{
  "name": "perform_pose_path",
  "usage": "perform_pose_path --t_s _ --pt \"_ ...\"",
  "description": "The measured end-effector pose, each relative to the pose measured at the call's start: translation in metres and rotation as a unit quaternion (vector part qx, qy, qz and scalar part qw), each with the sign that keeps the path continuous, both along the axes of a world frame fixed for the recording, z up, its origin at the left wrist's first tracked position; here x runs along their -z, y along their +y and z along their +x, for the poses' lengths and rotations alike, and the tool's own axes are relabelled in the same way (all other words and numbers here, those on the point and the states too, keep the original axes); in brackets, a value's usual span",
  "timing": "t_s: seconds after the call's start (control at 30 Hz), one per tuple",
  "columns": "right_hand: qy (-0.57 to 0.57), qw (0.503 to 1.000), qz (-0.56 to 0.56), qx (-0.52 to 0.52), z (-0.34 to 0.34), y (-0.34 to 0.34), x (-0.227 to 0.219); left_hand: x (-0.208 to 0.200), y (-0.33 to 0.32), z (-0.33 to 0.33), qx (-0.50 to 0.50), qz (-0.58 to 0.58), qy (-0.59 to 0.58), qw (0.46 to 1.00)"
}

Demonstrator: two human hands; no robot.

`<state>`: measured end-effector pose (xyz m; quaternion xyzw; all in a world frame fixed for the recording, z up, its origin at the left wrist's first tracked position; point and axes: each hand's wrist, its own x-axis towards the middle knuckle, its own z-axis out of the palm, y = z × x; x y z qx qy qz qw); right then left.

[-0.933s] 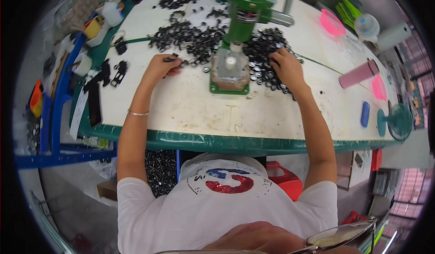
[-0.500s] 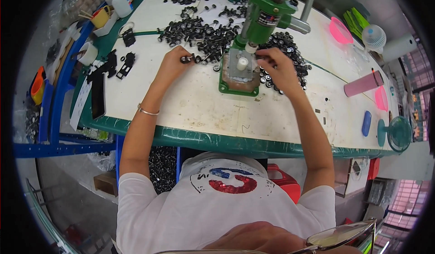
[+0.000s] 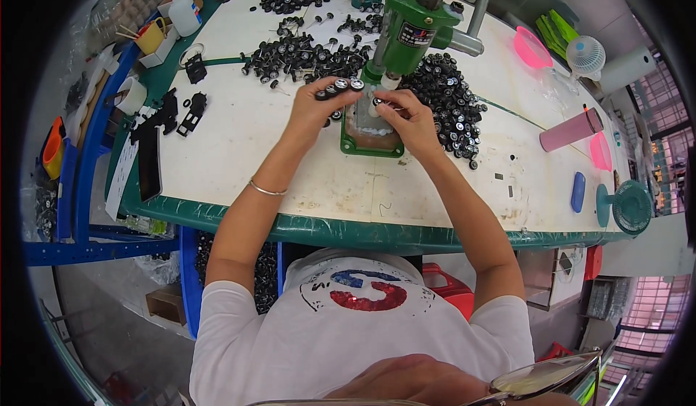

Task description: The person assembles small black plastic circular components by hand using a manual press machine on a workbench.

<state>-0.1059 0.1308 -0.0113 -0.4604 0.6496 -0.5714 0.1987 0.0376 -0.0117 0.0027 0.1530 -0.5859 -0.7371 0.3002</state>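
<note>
**Ana:** Head view puts the green press (image 3: 406, 36) dead centre on the white table (image 3: 232, 138), and both hands are right at its base plate (image 3: 371, 141).

**Ben:** Left hand (image 3: 313, 109)?

**Ana:** Fingers curled shut around a short row of small black wheels (image 3: 339, 87), held up just left of the press column. A thin bangle (image 3: 267, 188) sits on that wrist.

**Ben:** And the right hand (image 3: 407, 119)?

**Ana:** Resting on the right side of the base plate, fingertips pinched at the spot under the ram. Something small and dark is between them, too tiny to name.

**Ben:** Loose stock?

**Ana:** Heaps! A pile of black wheels (image 3: 446, 98) just right of the press, touching the right hand's far side, and another pile of wheels on axles (image 3: 304, 54) left of the column.
</note>
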Motion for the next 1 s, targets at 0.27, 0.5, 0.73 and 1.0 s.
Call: perform_pose_path --t_s 0.27,0.5,0.73,1.0 --pt "0.002 1.000 0.010 0.005 -0.003 0.005 -0.006 0.001 0.020 -0.019 -0.025 -0.105 -0.057 0.993" --pt "-0.028 0.995 -0.032 0.092 -0.041 0.027 -0.044 0.003 0.023 -0.035 -0.033 -0.121 0.010 0.992" --pt "-0.119 0.973 -0.186 0.070 -0.094 0.010 -0.145 0.003 0.020 -0.040 -0.020 -0.054 -0.001 0.998" --pt "-0.250 0.949 -0.186 0.045 -0.101 -0.065 -0.259 0.001 0.017 -0.043 -0.023 -0.071 0.007 0.997"
